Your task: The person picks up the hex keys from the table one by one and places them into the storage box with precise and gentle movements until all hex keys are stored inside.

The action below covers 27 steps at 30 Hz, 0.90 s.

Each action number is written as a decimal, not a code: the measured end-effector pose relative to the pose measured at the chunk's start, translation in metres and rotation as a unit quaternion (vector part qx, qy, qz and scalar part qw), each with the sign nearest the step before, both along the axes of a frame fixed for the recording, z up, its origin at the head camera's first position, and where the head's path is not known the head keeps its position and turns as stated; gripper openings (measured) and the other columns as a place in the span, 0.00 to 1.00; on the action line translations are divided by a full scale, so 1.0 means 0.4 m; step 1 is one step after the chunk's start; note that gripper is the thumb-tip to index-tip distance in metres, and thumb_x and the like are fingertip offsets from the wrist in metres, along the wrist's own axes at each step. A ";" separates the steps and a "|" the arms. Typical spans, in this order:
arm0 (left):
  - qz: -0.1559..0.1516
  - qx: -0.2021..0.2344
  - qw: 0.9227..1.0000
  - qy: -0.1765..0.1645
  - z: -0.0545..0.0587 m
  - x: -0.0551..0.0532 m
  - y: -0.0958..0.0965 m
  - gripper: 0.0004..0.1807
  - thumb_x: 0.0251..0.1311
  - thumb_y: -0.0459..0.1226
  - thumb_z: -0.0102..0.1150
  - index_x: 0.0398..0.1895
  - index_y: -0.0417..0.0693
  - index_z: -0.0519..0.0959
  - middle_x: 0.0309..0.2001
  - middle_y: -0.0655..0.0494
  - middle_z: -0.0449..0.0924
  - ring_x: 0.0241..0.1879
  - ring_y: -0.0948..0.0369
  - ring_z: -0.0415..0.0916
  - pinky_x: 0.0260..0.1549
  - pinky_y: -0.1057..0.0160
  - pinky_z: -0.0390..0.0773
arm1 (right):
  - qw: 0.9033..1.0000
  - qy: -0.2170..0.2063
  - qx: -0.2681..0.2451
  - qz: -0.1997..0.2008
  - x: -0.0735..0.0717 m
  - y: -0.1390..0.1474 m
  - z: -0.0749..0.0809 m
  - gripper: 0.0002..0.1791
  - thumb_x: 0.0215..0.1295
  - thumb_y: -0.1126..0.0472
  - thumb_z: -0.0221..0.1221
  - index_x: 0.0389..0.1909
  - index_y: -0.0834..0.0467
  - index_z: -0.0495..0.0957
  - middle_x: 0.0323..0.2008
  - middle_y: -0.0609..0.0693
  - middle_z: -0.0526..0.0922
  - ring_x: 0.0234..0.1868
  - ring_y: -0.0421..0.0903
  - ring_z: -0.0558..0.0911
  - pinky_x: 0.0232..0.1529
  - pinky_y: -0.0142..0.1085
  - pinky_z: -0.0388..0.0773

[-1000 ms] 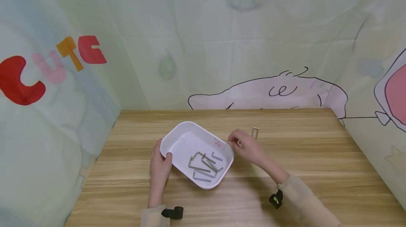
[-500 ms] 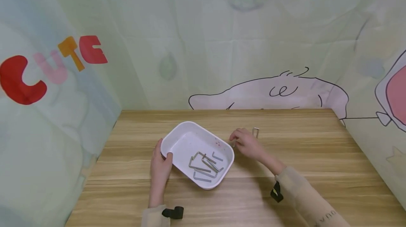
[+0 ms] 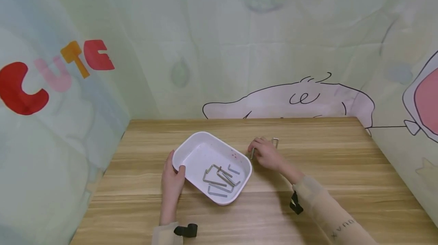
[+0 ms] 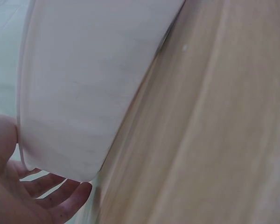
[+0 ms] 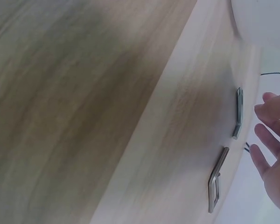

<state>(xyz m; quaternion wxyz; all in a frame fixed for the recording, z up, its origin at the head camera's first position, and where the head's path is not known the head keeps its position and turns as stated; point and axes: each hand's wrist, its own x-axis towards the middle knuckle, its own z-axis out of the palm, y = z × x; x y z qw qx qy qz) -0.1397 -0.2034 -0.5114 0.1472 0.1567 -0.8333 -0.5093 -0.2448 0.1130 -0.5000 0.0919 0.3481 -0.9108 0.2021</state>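
Note:
My left hand (image 3: 172,178) grips a white rectangular tray (image 3: 202,134) at its left corner, thumb over the rim. In the left wrist view, the left fingers (image 4: 67,200) curl round the outer wall of the tray (image 4: 84,84). Several bent metal rods (image 3: 215,183) lie in the tray's near half. Right of the tray, my right hand (image 3: 268,153) hovers with loosely bent fingers over a bent metal rod (image 5: 238,113) on the table. The right wrist view shows those fingers (image 5: 270,140) apart from it. A U-shaped metal rod (image 5: 215,182) lies beside it.
The wooden table (image 3: 325,161) extends to both sides of the tray. A printed cloth (image 3: 226,47) with cartoon drawings and letters hangs behind and along the sides. Each wrist carries a small black camera, such as the left wrist camera (image 3: 186,230).
My right hand has shifted slightly right, away from the tray's edge, and more of the rod beneath its fingers shows. My left hand and the tray have stayed in place.

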 end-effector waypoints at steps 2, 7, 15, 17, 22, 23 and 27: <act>0.000 0.001 1.000 0.003 -0.002 0.000 0.000 0.35 0.58 0.31 0.49 0.72 0.37 0.57 0.70 0.35 0.60 0.70 0.42 0.58 0.70 0.45 0.58 | 1.000 -0.006 0.004 -0.008 -0.005 -0.003 -0.004 0.14 0.48 0.76 0.57 0.33 0.55 0.79 0.37 0.49 0.82 0.41 0.49 0.77 0.45 0.44 0.77; 0.004 -0.001 1.000 0.004 -0.005 0.000 0.000 0.35 0.58 0.30 0.49 0.72 0.37 0.57 0.69 0.35 0.61 0.69 0.42 0.59 0.70 0.45 0.59 | 0.999 -0.029 0.014 -0.023 -0.017 -0.009 -0.017 0.13 0.50 0.75 0.57 0.33 0.55 0.80 0.36 0.48 0.81 0.41 0.48 0.76 0.44 0.43 0.77; 0.001 0.001 1.000 0.003 -0.004 0.001 0.000 0.35 0.58 0.30 0.49 0.71 0.37 0.57 0.69 0.35 0.61 0.68 0.42 0.60 0.69 0.45 0.60 | 0.998 -0.056 0.020 -0.031 -0.027 -0.009 -0.031 0.12 0.53 0.73 0.58 0.33 0.54 0.80 0.37 0.48 0.80 0.42 0.48 0.76 0.45 0.43 0.76; 0.000 0.003 1.000 0.002 -0.003 0.001 0.000 0.35 0.58 0.30 0.49 0.72 0.38 0.57 0.69 0.35 0.61 0.69 0.42 0.60 0.69 0.46 0.60 | 0.997 -0.061 0.021 -0.033 -0.028 -0.008 -0.032 0.11 0.54 0.72 0.58 0.33 0.53 0.80 0.37 0.48 0.80 0.42 0.48 0.75 0.46 0.44 0.76; 0.002 -0.002 1.000 0.007 -0.003 0.001 0.001 0.34 0.58 0.30 0.49 0.71 0.36 0.58 0.68 0.34 0.62 0.69 0.41 0.60 0.69 0.45 0.59 | 0.997 -0.065 0.020 -0.033 -0.029 -0.008 -0.033 0.10 0.55 0.72 0.60 0.32 0.53 0.80 0.37 0.47 0.79 0.43 0.47 0.75 0.46 0.44 0.76; 0.003 -0.003 1.000 0.008 -0.003 0.001 0.001 0.34 0.58 0.29 0.50 0.71 0.36 0.58 0.68 0.34 0.62 0.68 0.41 0.60 0.69 0.45 0.59 | 0.997 -0.066 0.019 -0.032 -0.030 -0.009 -0.033 0.10 0.55 0.72 0.60 0.32 0.53 0.80 0.37 0.47 0.79 0.43 0.47 0.75 0.47 0.44 0.76; 0.003 -0.002 1.000 0.010 -0.002 0.000 0.001 0.34 0.58 0.29 0.50 0.70 0.36 0.59 0.68 0.34 0.62 0.68 0.41 0.61 0.69 0.45 0.60 | 0.997 -0.070 0.020 -0.035 -0.035 -0.009 -0.032 0.09 0.55 0.71 0.61 0.33 0.54 0.80 0.36 0.47 0.79 0.43 0.47 0.75 0.48 0.44 0.76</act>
